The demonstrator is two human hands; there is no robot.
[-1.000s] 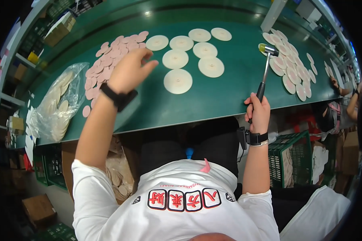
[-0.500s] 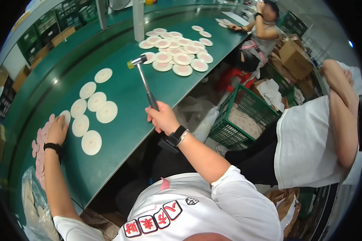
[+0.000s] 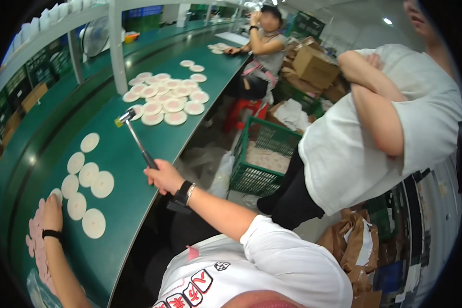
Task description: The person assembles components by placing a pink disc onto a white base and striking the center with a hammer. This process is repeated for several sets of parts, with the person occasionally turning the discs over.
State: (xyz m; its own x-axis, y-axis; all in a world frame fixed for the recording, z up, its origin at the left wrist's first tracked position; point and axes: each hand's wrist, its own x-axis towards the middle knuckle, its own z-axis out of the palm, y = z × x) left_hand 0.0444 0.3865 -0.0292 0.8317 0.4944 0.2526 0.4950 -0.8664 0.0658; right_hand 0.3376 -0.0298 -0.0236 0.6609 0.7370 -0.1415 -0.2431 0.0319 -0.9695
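Note:
My right hand (image 3: 162, 176) grips the black handle of a small hammer (image 3: 134, 134), whose head hovers over the green bench (image 3: 123, 169). Far left, my left hand (image 3: 52, 211) rests flat on the bench, fingers at a small white disc, beside a spread of pinkish discs (image 3: 36, 246). Several larger white round discs (image 3: 90, 177) lie in a loose group just right of that hand. A second batch of white and pink discs (image 3: 167, 97) lies farther along the bench, beyond the hammer head.
A person in a white shirt (image 3: 380, 128) stands with folded arms to my right. Another person sits farther down the bench (image 3: 264, 46). A green plastic basket (image 3: 264, 159) stands on the floor, with cardboard boxes (image 3: 313, 66) and brown bags (image 3: 354, 241) around.
The view has swung right, so the bench now runs away to the upper right. My left hand has stayed on the discs at the left; the hammer remains in my right hand.

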